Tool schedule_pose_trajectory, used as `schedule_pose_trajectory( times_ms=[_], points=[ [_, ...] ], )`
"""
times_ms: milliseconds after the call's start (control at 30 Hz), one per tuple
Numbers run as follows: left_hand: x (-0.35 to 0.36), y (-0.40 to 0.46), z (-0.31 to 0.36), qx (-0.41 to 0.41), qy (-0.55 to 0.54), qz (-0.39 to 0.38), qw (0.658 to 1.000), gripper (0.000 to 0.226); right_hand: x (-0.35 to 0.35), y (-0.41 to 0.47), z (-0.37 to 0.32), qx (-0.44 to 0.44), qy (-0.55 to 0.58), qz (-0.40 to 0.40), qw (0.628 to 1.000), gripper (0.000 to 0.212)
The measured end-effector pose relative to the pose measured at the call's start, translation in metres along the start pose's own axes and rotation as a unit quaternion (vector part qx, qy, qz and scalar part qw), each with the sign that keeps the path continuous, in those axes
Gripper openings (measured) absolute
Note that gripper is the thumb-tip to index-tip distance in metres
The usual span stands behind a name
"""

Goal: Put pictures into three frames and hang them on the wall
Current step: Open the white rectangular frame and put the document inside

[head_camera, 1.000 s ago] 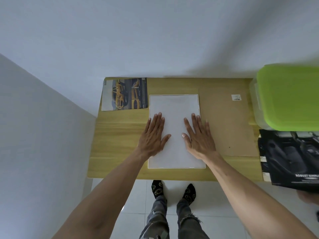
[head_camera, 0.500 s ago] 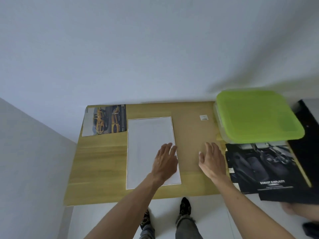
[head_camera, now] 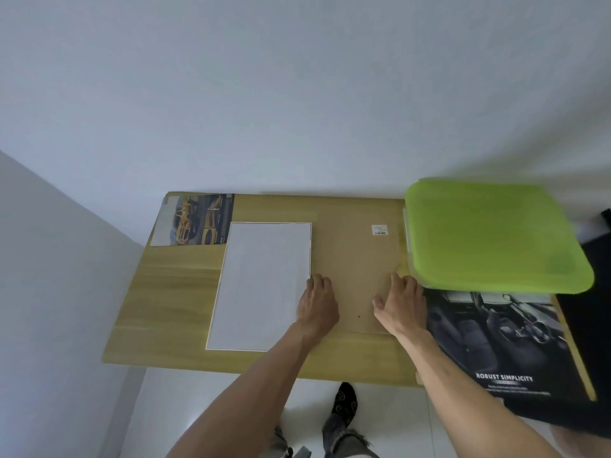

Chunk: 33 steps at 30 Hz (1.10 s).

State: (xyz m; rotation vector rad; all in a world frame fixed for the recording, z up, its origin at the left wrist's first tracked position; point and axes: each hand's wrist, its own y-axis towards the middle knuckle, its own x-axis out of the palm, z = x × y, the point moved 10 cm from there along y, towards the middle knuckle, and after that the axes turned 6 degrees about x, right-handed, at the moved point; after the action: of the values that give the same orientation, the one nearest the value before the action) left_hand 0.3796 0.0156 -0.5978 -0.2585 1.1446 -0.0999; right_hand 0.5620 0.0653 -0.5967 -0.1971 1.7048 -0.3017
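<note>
A white-edged frame point(head_camera: 261, 285) lies flat on the wooden table point(head_camera: 172, 292), showing a plain white face. To its right lies a brown backing board point(head_camera: 353, 259) with a small sticker. My left hand point(head_camera: 317, 302) rests at the frame's right edge, on the board's left side, fingers down. My right hand point(head_camera: 401, 300) presses on the board's right side, near the green lid. A picture of a yellow car point(head_camera: 195, 219) lies at the table's back left. A dark car-interior poster point(head_camera: 496, 342) lies at the right.
A clear box with a lime green lid point(head_camera: 489, 233) stands at the table's back right, over the poster's top. The table stands against a white wall point(head_camera: 297, 94). My feet in dark socks point(head_camera: 345, 399) show on the white floor below.
Both hands left the white frame's face and slid right onto the brown board. The view swung right and up, showing more of the green lid and poster.
</note>
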Motion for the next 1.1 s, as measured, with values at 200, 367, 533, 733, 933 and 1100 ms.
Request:
schedule_pose_trajectory(
  times_ms=[200,367,533,733,933,1100],
  points=[
    [-0.002,0.003,-0.007,-0.07,-0.012,0.002,0.997,0.038,0.001,0.004,0.005,0.003,0.024,-0.008,1.0,0.065],
    [-0.009,0.002,-0.014,-0.165,-0.184,0.036,0.968,0.054,0.005,0.006,0.009,0.064,0.132,-0.053,0.988,0.071],
    [-0.014,0.003,-0.031,-0.256,-0.314,0.055,0.913,0.067,0.009,0.013,0.024,0.168,0.25,-0.101,0.948,0.067],
    [-0.033,0.008,-0.051,-0.227,-0.315,0.067,0.919,0.055,0.017,0.014,0.028,0.207,0.37,-0.129,0.897,0.068],
    [-0.064,-0.007,-0.093,-0.231,-0.366,0.07,0.899,0.06,0.008,0.002,-0.014,0.147,0.429,-0.151,0.878,0.073],
    [-0.093,-0.024,-0.139,-0.208,-0.379,0.062,0.899,0.065,-0.001,-0.009,-0.078,0.055,0.42,-0.202,0.883,0.082]
  ],
)
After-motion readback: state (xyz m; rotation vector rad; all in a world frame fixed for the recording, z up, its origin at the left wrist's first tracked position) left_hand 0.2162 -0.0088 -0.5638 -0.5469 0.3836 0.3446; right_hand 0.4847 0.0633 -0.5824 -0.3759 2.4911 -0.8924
